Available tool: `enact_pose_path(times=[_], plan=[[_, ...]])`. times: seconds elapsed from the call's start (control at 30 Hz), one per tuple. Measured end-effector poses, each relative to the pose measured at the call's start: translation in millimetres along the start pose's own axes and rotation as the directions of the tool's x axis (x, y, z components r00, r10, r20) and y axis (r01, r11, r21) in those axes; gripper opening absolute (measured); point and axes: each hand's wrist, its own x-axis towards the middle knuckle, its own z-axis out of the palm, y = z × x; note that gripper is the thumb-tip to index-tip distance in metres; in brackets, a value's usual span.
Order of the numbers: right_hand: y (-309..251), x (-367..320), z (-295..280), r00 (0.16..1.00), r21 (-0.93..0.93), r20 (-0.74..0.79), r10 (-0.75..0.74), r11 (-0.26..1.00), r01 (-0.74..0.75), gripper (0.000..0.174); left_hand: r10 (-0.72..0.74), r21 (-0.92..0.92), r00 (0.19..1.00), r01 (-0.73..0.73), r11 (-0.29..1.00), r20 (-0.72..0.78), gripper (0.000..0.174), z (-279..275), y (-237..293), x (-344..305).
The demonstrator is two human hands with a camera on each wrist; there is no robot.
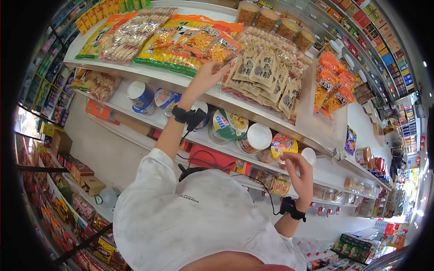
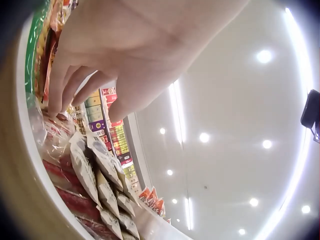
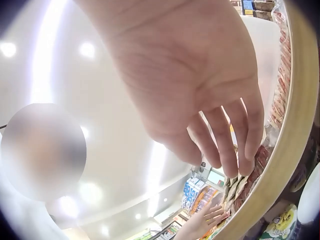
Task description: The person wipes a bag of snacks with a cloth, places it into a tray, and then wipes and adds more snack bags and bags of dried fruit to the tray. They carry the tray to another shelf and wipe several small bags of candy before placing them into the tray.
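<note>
My left hand (image 1: pixel 209 77) is at the upper shelf's front edge, between small orange snack packets (image 1: pixel 219 49) and a pile of beige packets with dark lettering (image 1: pixel 260 67). In the left wrist view its fingers (image 2: pixel 65 92) reach down to clear plastic wrapping (image 2: pixel 50 132), loosely bent without closing round anything. The beige packets (image 2: pixel 102 165) lie beside them on larger reddish packs. My right hand (image 1: pixel 300 176) hangs in front of the lower shelf, near a yellow-and-red lidded tub (image 1: pixel 284 145). The right wrist view shows its fingers (image 3: pixel 227 150) spread and holding nothing.
Large yellow-and-green bags (image 1: pixel 158 49) lie left on the upper shelf (image 1: pixel 316 131). To the right, more orange packets (image 1: pixel 337 86) sit in a translucent tray. Instant noodle tubs (image 1: pixel 228 124) line the shelf below. Stocked shelving (image 1: pixel 58 198) stands behind on the left.
</note>
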Motion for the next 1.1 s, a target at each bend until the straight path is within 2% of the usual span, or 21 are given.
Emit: enact_pose_path(times=[0.03, 0.13, 0.17, 0.27, 0.3, 0.33, 0.4, 0.5, 0.6, 0.63, 0.73, 0.83, 0.9, 0.93, 0.97, 1.07, 1.1], plan=[[-2.1, 3.3, 4.0, 1.0, -0.011, -0.005, 0.024, 1.0, -0.024, 0.023, -0.033, -0.003, 0.999, 0.033, 0.999, 0.034, 0.046, 6.2, -2.4, 9.3], [-12.4, 27.3, 35.8, 0.991, 0.109, -0.127, -0.051, 0.992, 0.065, 0.032, -0.163, 0.003, 0.967, 0.165, 0.986, 0.195, 0.058, 13.4, -10.2, 34.0], [-21.4, 40.9, 43.8, 0.988, 0.07, -0.111, -0.107, 0.991, 0.116, 0.037, -0.2, 0.017, 0.942, 0.203, 0.979, 0.269, 0.062, 19.1, -7.0, 41.7], [-31.0, 92.6, 62.9, 0.95, -0.012, -0.177, -0.257, 0.966, 0.26, 0.05, -0.139, -0.049, 0.968, 0.152, 0.987, 0.209, 0.06, 25.5, 17.2, 46.9], [-29.4, 111.6, 67.7, 0.934, -0.08, -0.229, -0.275, 0.961, 0.264, 0.054, -0.056, -0.018, 0.991, 0.058, 0.998, 0.126, 0.061, 38.1, -10.1, 62.3], [-26.6, 127.8, 72.8, 0.915, -0.146, -0.276, -0.294, 0.954, 0.263, 0.058, -0.064, -0.014, 0.99, 0.066, 0.998, 0.129, 0.062, 39.1, -9.7, 64.4], [-20.9, 157.1, 82.0, 0.892, -0.211, -0.344, -0.294, 0.95, 0.232, 0.063, -0.074, -0.008, 0.992, 0.075, 0.997, 0.102, 0.062, 38.1, 2.4, 63.7], [-3.3, 193.5, 104.8, 0.801, -0.517, -0.513, -0.31, 0.856, 0.0, 0.068, 0.182, 0.055, 0.982, -0.179, 0.982, -0.054, 0.062, 39.3, 23.3, 49.5], [-3.2, 206.1, 114.4, 0.805, -0.561, -0.535, -0.256, 0.82, -0.112, 0.071, 0.019, 0.082, 0.994, -0.028, 0.996, 0.111, 0.061, 44.6, 9.8, 59.8], [-1.0, 209.9, 116.7, 0.826, -0.525, -0.519, -0.22, 0.845, -0.105, 0.068, -0.037, 0.098, 0.993, 0.027, 0.995, 0.109, 0.06, 47.2, 13.3, 58.6], [2.5, 213.6, 122.2, 0.795, -0.55, -0.544, -0.269, 0.829, -0.096, 0.064, 0.09, 0.03, 0.992, -0.093, 0.995, 0.085, 0.058, 55.5, 15.0, 60.2], [12.1, 213.4, 123.9, 0.76, -0.537, -0.567, -0.319, 0.843, -0.047, 0.06, 0.089, -0.127, 0.994, -0.08, 0.989, 0.07, 0.054, 56.5, 16.8, 60.6], [16.5, 212.4, 122.6, 0.75, -0.536, -0.56, -0.352, 0.844, -0.004, 0.059, 0.027, -0.363, 0.993, 0.017, 0.932, 0.116, 0.052, 49.6, 37.8, 51.1], [19.1, 211.9, 122.2, 0.753, -0.53, -0.555, -0.354, 0.848, 0.008, 0.059, 0.003, -0.474, 0.99, 0.066, 0.878, 0.143, 0.052, 44.2, 47.2, 46.2], [21.8, 211.6, 121.9, 0.756, -0.523, -0.55, -0.355, 0.852, 0.02, 0.059, 0.019, -0.535, 0.985, 0.078, 0.841, 0.174, 0.048, 56.8, 22.1, 61.4], [24.1, 208.5, 117.5, 0.774, -0.495, -0.526, -0.354, 0.867, 0.059, 0.06, -0.071, -0.685, 0.91, 0.357, 0.635, 0.408, 0.046, 45.3, 46.1, 50.5], [25.8, 208.3, 115.1, 0.779, -0.485, -0.511, -0.365, 0.87, 0.089, 0.059, -0.008, -0.759, 0.921, 0.326, 0.564, 0.389, 0.049, 55.2, 38.4, 54.6]])
